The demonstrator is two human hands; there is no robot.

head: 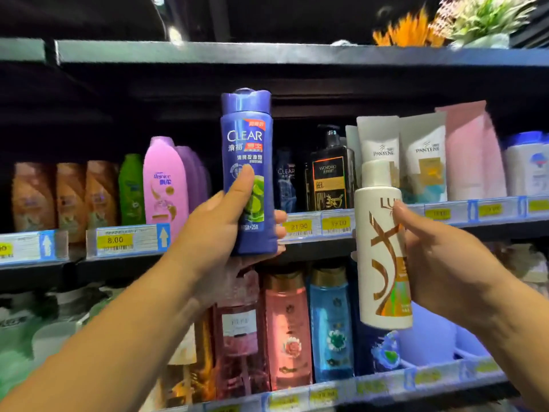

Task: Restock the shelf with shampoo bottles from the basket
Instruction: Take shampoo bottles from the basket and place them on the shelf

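CLEAR bottle (248, 144): blue, flip cap on top, white "CLEAR" above Chinese lettering, green lime picture low on the label, "+25" at the foot.
Its axis: upright, cap up, label facing the camera – held in front of the middle shelf (315, 251).
Left hand (217, 233): wrapped round the bottle's lower half, thumb across the label.
White bottle (380, 263): white cap, gold ribbon pattern, lettering begins "LU", the rest under the thumb; near upright, cap up, just below the Pantene tubes (377, 144).
Right hand (439, 263): grips the white bottle from its right side.
Price tags: yellow – 8.00 (115, 240), 21.90 (298, 226), 19.00 (338, 223).
Rejoice bottle (165, 185): pink, standing left of the CLEAR bottle.
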